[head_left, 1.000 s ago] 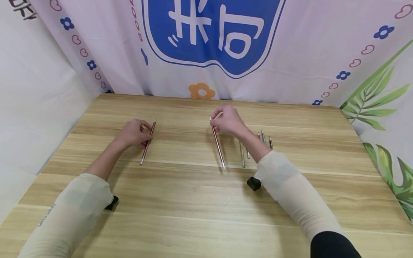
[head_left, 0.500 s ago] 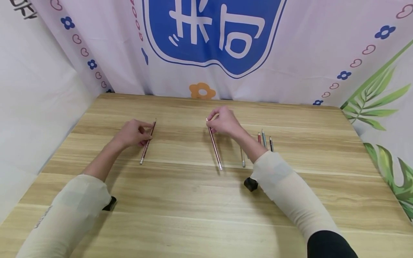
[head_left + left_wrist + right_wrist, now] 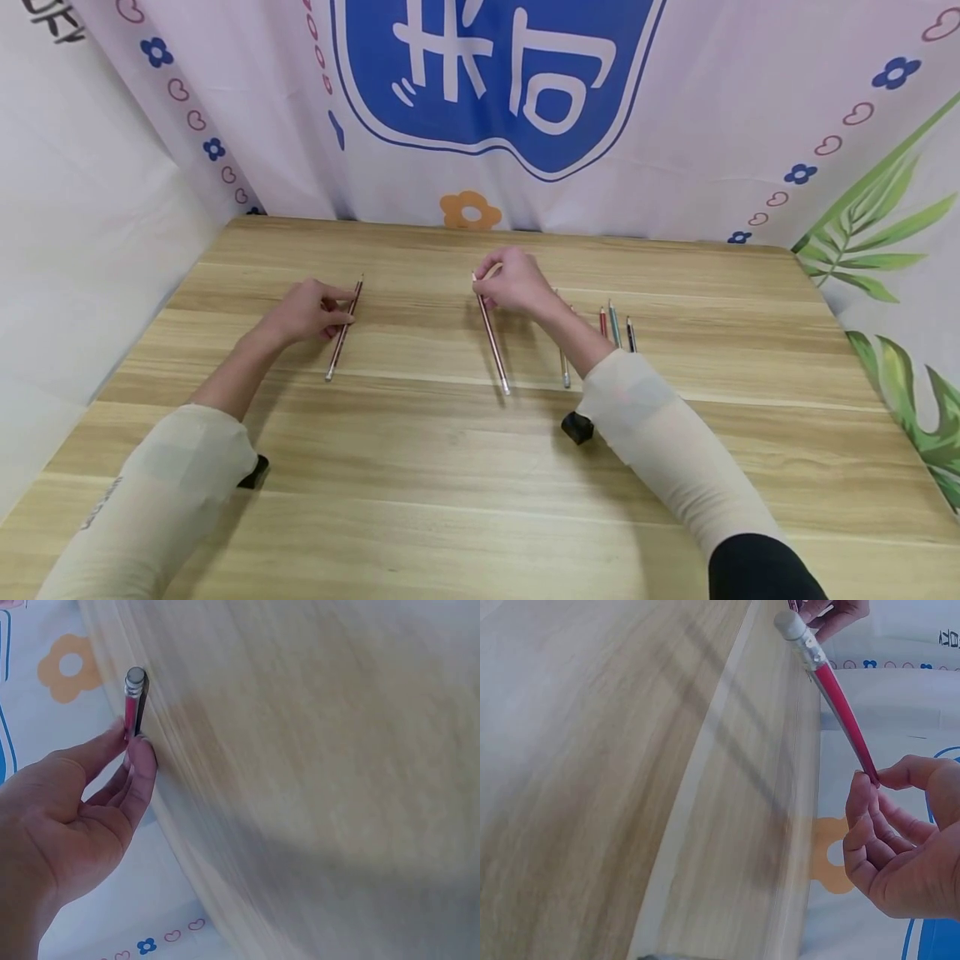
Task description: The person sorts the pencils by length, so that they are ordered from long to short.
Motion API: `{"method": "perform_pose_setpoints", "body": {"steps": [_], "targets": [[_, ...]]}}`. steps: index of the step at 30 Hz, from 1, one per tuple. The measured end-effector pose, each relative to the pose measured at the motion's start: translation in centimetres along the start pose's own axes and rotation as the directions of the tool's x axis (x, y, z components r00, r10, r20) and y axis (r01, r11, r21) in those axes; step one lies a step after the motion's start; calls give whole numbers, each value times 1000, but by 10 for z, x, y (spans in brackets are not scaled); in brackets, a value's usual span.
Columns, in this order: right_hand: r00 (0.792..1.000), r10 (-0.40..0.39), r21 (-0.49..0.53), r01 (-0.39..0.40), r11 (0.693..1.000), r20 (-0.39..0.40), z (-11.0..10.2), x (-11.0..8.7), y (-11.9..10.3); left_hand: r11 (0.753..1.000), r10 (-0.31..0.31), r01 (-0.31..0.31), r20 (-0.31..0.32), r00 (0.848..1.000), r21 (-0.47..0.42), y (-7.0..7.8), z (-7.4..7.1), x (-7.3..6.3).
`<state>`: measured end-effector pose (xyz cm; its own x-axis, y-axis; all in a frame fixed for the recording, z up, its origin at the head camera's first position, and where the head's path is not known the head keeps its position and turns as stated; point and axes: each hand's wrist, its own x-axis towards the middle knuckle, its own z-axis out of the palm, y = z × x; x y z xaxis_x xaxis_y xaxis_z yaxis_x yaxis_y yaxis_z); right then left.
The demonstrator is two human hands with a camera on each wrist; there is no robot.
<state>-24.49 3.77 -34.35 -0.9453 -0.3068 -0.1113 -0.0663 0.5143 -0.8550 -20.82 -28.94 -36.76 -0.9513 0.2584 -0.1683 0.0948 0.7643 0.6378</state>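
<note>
My left hand (image 3: 309, 310) pinches a dark red pencil (image 3: 341, 346) that lies slanted on the table, its white eraser end toward me. The left wrist view shows thumb and fingertips on either side of this pencil (image 3: 131, 709). Farther right, my right hand (image 3: 513, 283) holds a second red pencil (image 3: 493, 346) near its sharpened tip, between thumb and fingers. In the right wrist view this pencil (image 3: 844, 712) slants above the wood, its shadow apart from it. A gap of bare wood separates the two pencils.
Beside and partly behind my right forearm lie a yellowish pencil (image 3: 565, 367), a red pencil (image 3: 603, 321), a teal pencil (image 3: 614, 323) and a black pencil (image 3: 631, 335). The wooden table (image 3: 420, 500) ends at a printed curtain (image 3: 390, 187) at the back.
My right hand has moved a little to the left, carrying its red pencil. More of the pencils behind that forearm now show. The left hand and its pencil have stayed in place.
</note>
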Motion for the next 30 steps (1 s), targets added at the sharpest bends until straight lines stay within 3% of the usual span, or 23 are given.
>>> {"method": "perform_pose_setpoints", "body": {"steps": [12,30], "targets": [[1000,-4,-13,4,1000,16,7,1,-5,1000,18,-17,57,998,-17,2,-4,0],[998,13,63,-17,998,60,26,8,-10,983,-17,33,88,996,-183,-3,-3,1]]}}
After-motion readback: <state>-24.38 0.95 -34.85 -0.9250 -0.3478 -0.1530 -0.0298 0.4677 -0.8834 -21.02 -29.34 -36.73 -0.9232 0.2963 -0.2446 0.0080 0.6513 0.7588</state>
